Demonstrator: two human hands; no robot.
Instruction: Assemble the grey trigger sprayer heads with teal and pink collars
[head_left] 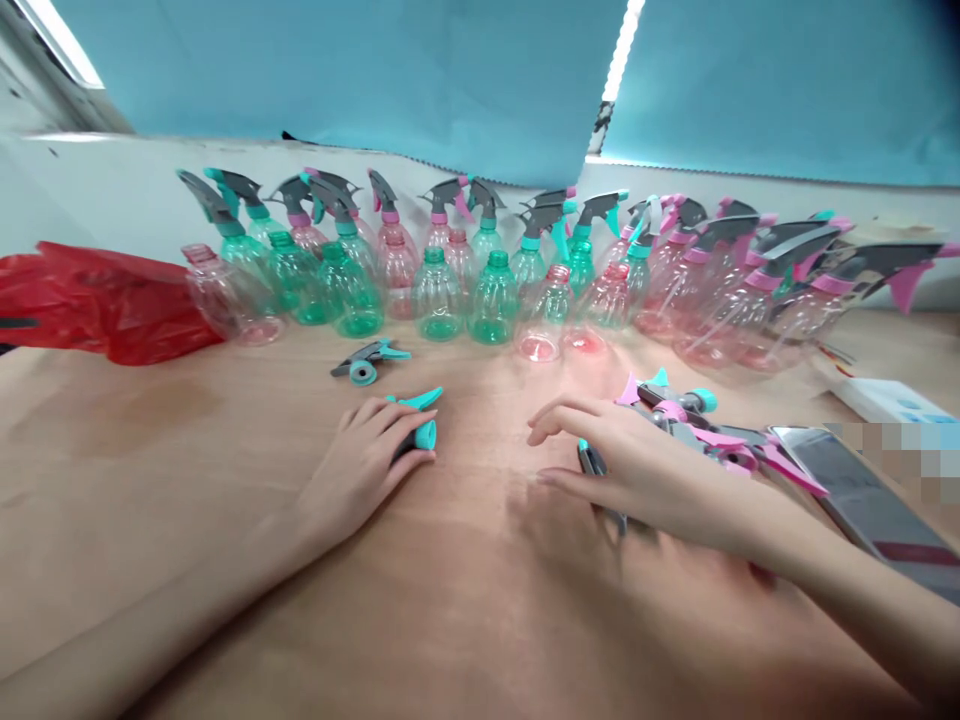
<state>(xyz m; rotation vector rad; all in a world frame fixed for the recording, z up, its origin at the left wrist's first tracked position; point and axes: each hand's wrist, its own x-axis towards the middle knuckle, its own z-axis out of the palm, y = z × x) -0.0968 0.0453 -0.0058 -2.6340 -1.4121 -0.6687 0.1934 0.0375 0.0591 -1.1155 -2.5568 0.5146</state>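
Observation:
My left hand point(371, 450) is closed around a grey and teal spray trigger head point(425, 436), low over the table, its teal collar facing right. My right hand point(607, 450) hovers with thumb and fingers apart, nothing between them. Partly hidden under that hand lies a dark grey piece with a teal tip point(592, 462). Another grey and teal trigger head point(364, 370) rests behind my left hand. To the right of my right hand, several pink and grey trigger heads point(731, 445) lie in a pile.
Open-necked green bottles point(495, 305) and pink bottles point(540, 325) stand in a row, with several capped spray bottles point(697, 300) behind and to the right. A red plastic bag point(112, 305) lies at left. At right are a phone point(855, 500) and a white box point(896, 400).

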